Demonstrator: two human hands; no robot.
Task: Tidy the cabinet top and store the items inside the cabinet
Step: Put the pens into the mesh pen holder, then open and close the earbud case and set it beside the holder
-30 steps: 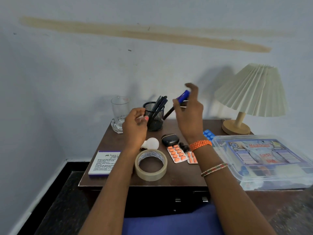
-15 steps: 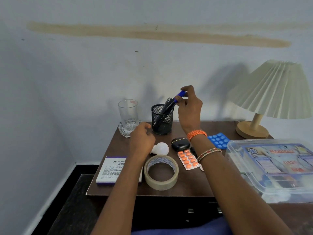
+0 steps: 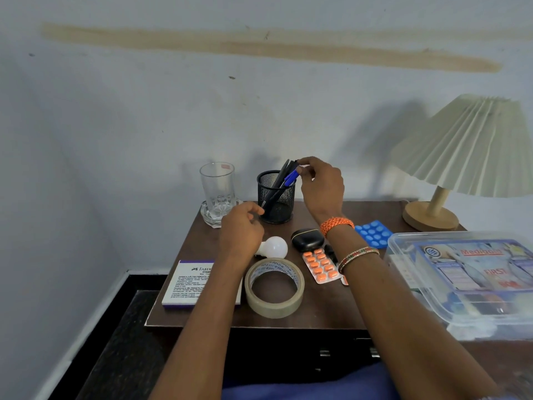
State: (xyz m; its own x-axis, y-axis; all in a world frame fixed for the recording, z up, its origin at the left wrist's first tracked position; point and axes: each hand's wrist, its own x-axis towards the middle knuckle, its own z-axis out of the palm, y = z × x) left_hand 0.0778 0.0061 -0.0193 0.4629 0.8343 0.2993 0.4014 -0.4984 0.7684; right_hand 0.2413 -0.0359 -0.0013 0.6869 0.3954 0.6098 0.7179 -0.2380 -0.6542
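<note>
Blue-capped pen (image 3: 291, 178) pinched by right hand (image 3: 322, 189) at centre frame, tip down inside black mesh pen holder (image 3: 276, 198) on brown surface (image 3: 323, 301). Left hand (image 3: 241, 232) loosely curled, grasping nothing, beside holder above white bulb (image 3: 274, 246).

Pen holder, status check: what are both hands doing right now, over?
Right hand pinching blue pen at mesh pen holder. Left hand loosely curled, holding nothing. Tape roll, bulb, pill strips not stored yet.

You see dim, cool, even light; the lamp (image 3: 473, 145) casts a soft shadow leftward on the wall (image 3: 144, 116). Wide-angle bending curves the edges, slightly blurred.
</note>
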